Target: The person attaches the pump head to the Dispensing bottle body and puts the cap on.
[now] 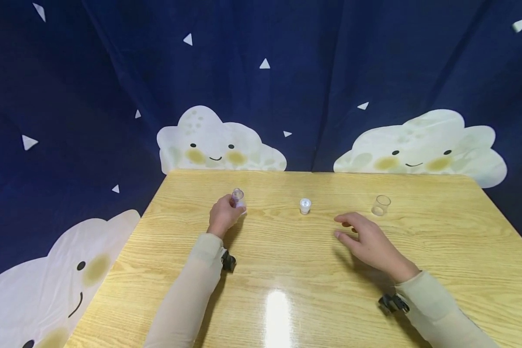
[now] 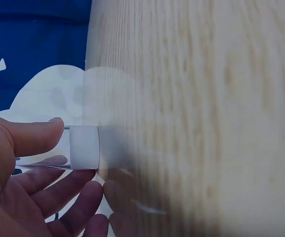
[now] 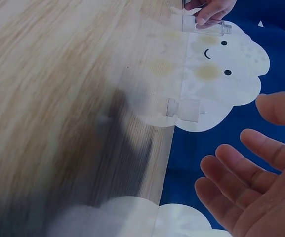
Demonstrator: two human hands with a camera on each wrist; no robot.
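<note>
My left hand [image 1: 223, 216] grips a small clear bottle [image 1: 238, 195] upright at the table's back left, thumb on one side and fingers on the other. Its lower part shows as a whitish band [image 2: 84, 148] in the left wrist view, and a narrow threaded neck shows in the right wrist view. Near the middle stands a small white pump-like top [image 1: 305, 206], with a short tip visible in the right wrist view. My right hand [image 1: 371, 241] is over the table with relaxed, spread fingers, holding nothing. Behind it stands a clear open-ended cylinder, like a cap [image 1: 380, 206].
The light wooden table [image 1: 261, 261] ends at the back against a dark blue curtain [image 1: 304, 87] printed with white clouds and triangles. A bright light reflection [image 1: 278, 314] lies on the front of the tabletop. Both wrists carry black camera mounts.
</note>
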